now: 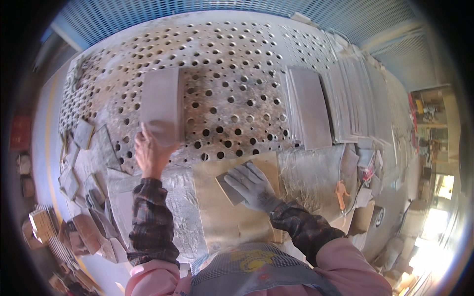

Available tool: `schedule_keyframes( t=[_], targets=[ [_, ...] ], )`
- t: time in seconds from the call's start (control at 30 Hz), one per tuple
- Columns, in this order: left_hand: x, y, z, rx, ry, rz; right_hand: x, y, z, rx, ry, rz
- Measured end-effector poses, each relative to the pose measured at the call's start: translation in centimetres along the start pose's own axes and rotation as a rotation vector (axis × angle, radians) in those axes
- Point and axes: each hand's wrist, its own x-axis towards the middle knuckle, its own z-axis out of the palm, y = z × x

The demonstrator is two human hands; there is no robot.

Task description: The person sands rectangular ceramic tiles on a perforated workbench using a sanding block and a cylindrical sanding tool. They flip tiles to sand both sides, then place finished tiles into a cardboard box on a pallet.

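Note:
My bare left hand (150, 152) is at the near end of a flat, grey-brown rectangular panel (161, 98), its thumb and fingers on either side of that end. The panel lies on a stack of similar ones, whose edges show along its right side. In a grey glove, my right hand (252, 186) lies over a thin square brown pad (227, 191), fingers stretched across it and gripping its edge. What the pad is made of I cannot make out. Below it, a tan sheet (212, 222) covers the near edge of the work surface in front of me.
The metal bench top (217, 93) is full of round holes. Several more panels (311, 106) lean in rows at the right. An orange-handled tool (341, 195) and scraps (363, 163) lie nearer. Small square pads (83, 134) are scattered left. A blue perforated screen (222, 7) borders the back.

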Motion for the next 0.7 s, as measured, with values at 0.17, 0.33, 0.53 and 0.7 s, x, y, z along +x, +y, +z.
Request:
schedule_keyframes(
  t=[0.17,0.33,0.53,0.7],
  targets=[
    [0.7,-0.5,-0.8,0.202,0.038,-0.006,0.4,0.7,0.8,-0.037,0.045,-0.036],
    [3.0,-2.7,-1.0,0.139,0.067,0.007,0.3,0.5,1.3,-0.037,0.055,-0.031],
    [7.8,-8.8,1.4,-0.257,0.054,-0.005,-0.5,0.7,1.3,-0.045,-0.03,-0.045],
    [8.1,-11.1,0.5,-0.651,-0.001,-0.03,-0.8,0.4,2.0,-0.057,0.023,-0.031]
  ],
)
